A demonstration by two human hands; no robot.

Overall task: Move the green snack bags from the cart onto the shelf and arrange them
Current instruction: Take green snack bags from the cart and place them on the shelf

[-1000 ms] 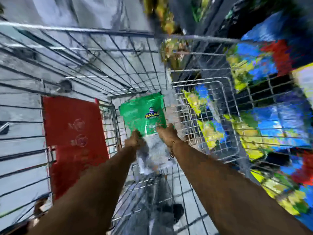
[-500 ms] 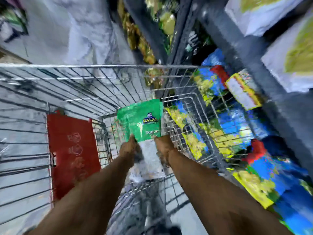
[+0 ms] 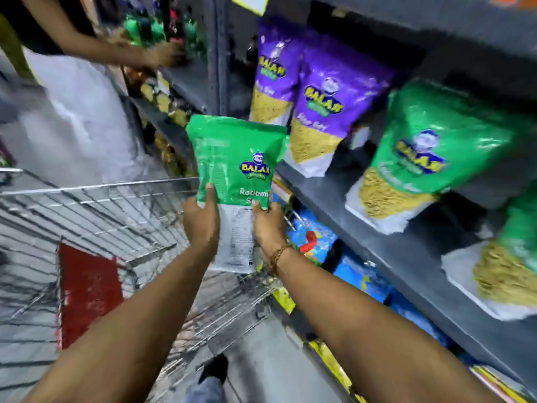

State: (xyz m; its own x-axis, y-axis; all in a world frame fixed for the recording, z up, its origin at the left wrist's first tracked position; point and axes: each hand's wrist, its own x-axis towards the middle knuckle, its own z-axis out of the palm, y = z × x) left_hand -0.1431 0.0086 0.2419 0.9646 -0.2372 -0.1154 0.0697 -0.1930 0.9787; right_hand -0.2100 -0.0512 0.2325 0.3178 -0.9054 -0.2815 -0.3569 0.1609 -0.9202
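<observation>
I hold one green snack bag (image 3: 232,158) upright in both hands, above the wire cart's (image 3: 122,205) right rim and just left of the dark shelf (image 3: 386,242). My left hand (image 3: 202,225) grips its lower left edge, my right hand (image 3: 268,225) its lower right edge. The bag is green on top and white below. On the shelf to the right stand a green snack bag (image 3: 430,152) and part of another green bag (image 3: 511,266) at the frame's right edge.
Two purple snack bags (image 3: 328,112) stand on the shelf left of the green ones. Blue and yellow packets (image 3: 322,242) fill the shelf below. Another person's arm (image 3: 110,50) reaches toward the far shelving. A red flap (image 3: 87,286) hangs in the cart.
Both hands have lifted the green bag up out of the cart and toward the right, level with the shelf. The view has swung up from the cart's basket to the shelf.
</observation>
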